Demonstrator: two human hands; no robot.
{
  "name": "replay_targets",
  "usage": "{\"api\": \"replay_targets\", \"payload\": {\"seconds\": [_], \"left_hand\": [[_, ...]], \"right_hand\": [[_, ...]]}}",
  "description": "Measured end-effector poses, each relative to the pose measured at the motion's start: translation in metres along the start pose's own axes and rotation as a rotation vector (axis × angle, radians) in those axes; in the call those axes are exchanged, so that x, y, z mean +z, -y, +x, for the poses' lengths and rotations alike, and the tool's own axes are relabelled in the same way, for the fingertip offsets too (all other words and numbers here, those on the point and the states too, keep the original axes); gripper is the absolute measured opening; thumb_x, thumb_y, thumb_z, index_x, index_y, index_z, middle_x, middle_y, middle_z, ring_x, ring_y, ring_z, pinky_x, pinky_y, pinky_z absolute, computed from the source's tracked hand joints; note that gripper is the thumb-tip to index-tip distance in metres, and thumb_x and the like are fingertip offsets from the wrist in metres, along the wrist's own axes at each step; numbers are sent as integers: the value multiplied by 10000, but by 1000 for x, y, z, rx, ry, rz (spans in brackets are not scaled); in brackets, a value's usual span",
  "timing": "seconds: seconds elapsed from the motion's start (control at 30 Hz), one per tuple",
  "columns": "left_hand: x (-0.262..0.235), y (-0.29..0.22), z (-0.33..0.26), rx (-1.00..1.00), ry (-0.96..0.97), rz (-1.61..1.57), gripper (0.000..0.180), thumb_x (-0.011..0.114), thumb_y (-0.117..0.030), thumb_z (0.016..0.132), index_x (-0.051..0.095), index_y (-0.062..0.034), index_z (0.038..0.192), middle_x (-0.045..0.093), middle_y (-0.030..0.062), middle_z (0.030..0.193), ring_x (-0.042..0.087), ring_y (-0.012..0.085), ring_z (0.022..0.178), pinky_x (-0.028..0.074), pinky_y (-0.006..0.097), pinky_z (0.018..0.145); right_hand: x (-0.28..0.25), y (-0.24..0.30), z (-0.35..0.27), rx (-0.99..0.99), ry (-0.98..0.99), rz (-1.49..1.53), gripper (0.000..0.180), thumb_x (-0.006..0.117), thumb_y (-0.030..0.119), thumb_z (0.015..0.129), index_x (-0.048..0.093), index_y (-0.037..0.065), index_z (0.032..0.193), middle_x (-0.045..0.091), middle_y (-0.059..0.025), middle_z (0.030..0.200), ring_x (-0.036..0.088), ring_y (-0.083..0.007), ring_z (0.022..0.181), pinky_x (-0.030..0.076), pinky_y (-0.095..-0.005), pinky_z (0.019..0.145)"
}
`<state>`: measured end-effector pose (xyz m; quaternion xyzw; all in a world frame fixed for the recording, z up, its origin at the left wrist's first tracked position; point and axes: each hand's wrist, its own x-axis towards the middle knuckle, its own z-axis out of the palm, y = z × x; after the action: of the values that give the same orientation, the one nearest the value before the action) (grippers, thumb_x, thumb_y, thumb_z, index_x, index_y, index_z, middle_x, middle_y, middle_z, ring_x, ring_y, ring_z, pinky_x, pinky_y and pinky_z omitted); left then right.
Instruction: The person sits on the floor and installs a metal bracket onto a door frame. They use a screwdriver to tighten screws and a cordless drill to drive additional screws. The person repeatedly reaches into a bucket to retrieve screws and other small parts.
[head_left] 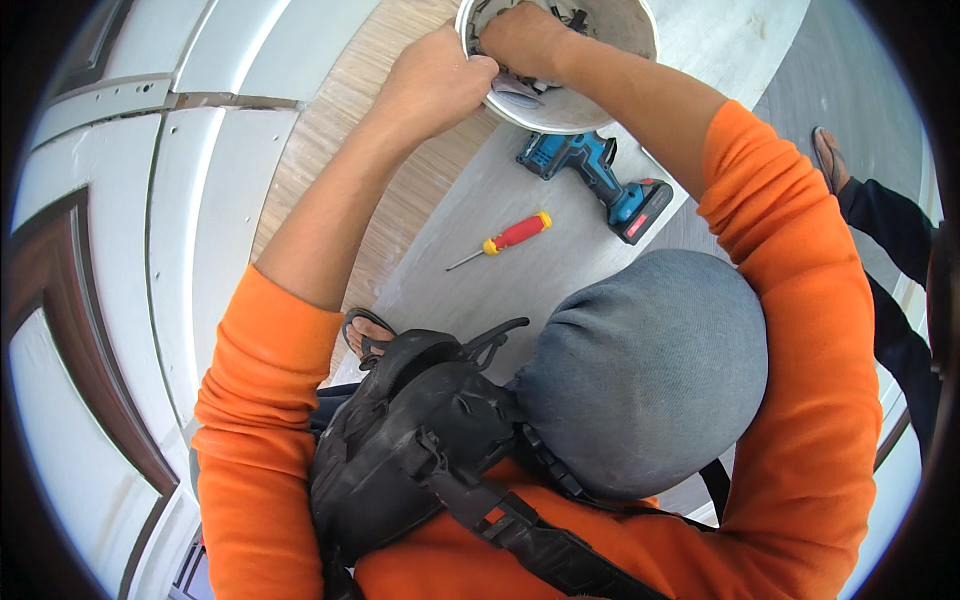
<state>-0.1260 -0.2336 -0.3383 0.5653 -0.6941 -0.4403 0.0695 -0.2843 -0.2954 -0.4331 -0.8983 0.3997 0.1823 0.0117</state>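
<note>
A white bucket point(575, 110) stands at the top of the view with its mouth facing me and small dark and metallic pieces inside. My left hand point(435, 82) is closed on the bucket's left rim, thumb bent over the edge. My right hand point(525, 42) reaches inside among the pieces, its fingertips hidden from view. Just below the bucket lies a blue and black cordless power tool point(595, 175) with its battery toward the lower right. Nearer to me, a screwdriver point(518, 233) with a red and yellow handle points to the lower left.
The tools lie on a pale grey board point(430, 280) over a wood-patterned floor point(340, 140). White panels point(200, 180) rise on the left. A black bag point(420, 410) hangs before my body beside my bent knee point(650, 370). Another person's leg point(890, 225) and sandalled foot show at right.
</note>
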Motion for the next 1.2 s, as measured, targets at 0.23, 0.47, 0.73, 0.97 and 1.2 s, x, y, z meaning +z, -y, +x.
{"api": "replay_targets", "payload": {"seconds": [0.23, 0.47, 0.73, 0.97, 1.2], "left_hand": [[14, 21, 8, 138, -197, 35, 374, 573, -168, 819, 682, 93, 1064, 720, 296, 872, 725, 427, 864, 564, 479, 847], [9, 13, 6, 57, -132, 20, 414, 571, -161, 843, 644, 97, 1159, 722, 286, 931, 721, 384, 876, 563, 444, 832], [-8, 2, 15, -100, -24, -90, 444, 589, -190, 847, 650, 71, 1200, 726, 296, 1020, 711, 431, 991, 543, 470, 913], [-19, 25, 49, -164, -283, 275, 521, 641, -307, 878, 667, 25, 1280, 724, 280, 1114, 696, 388, 1115, 518, 445, 988], [-42, -45, 10, 257, -89, -573, 496, 733, -342, 963, 676, 1, 1317, 730, 102, 1135, 664, 182, 1066, 523, 328, 936]], "right_hand": [[7, 24, -6, 114, 14, -98, 187, 688, 177, 880, 789, 154, 1036, 785, -49, 1039, 744, -240, 1012, 519, -461, 852], [1, 26, -13, 156, -6, -73, 149, 648, 182, 894, 785, 142, 936, 780, -76, 982, 732, -223, 990, 463, -398, 929], [-67, -11, -56, 483, -178, 790, 195, 681, 213, 908, 746, 29, 906, 772, -74, 982, 717, -215, 927, 542, -387, 801], [-73, -4, -121, 242, -653, 1784, 246, 726, 308, 958, 757, 66, 989, 711, -18, 881, 652, -122, 856, 531, -282, 791], [-64, -2, -134, 83, -657, 2215, 201, 721, 283, 972, 712, 91, 1031, 681, -4, 890, 644, -107, 854, 532, -283, 792]]}}
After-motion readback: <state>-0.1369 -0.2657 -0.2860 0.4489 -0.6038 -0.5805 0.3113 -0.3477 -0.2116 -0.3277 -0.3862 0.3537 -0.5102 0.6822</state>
